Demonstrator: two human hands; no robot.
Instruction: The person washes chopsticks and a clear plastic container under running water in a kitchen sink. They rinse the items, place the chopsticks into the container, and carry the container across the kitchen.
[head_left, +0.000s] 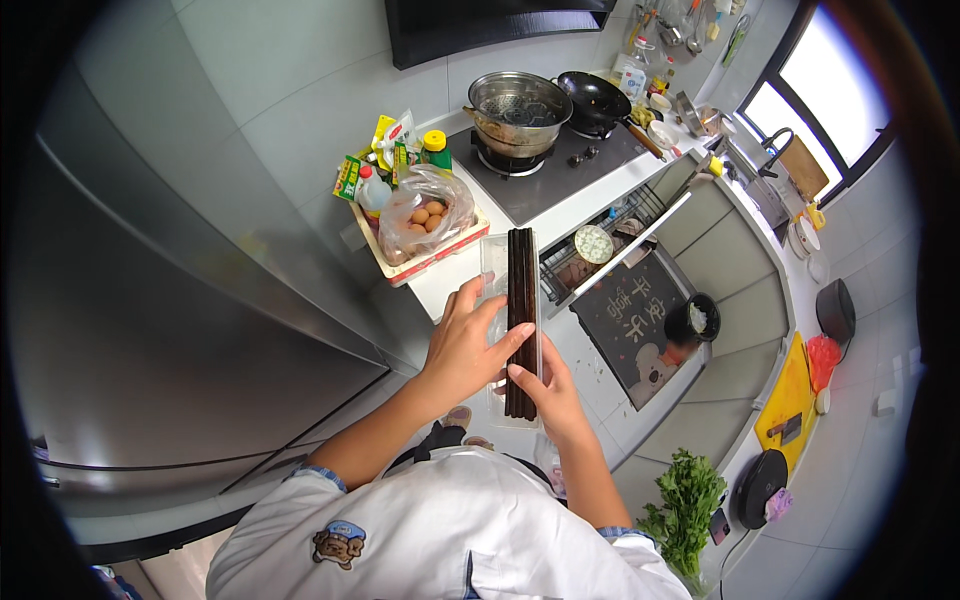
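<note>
A bundle of dark wooden chopsticks (522, 281) lies lengthwise in a narrow clear plastic box (493, 259), held in front of my body. My left hand (466, 341) reaches over the box from the left. Its thumb rests across the chopsticks and its fingers spread along the box's left side. My right hand (559, 394) grips the box from the right, lower down, with the thumb on the chopsticks. Part of its fingers is hidden behind the box.
An open drawer (634, 244) with a wire rack and dishes juts out at right. Beyond stand a steamer pot (517, 127) and a wok (596, 101) on the hob. Left of it, a plastic basket (442, 255) holds eggs and seasonings. A black bin (679, 322) stands near the floor mat (622, 315).
</note>
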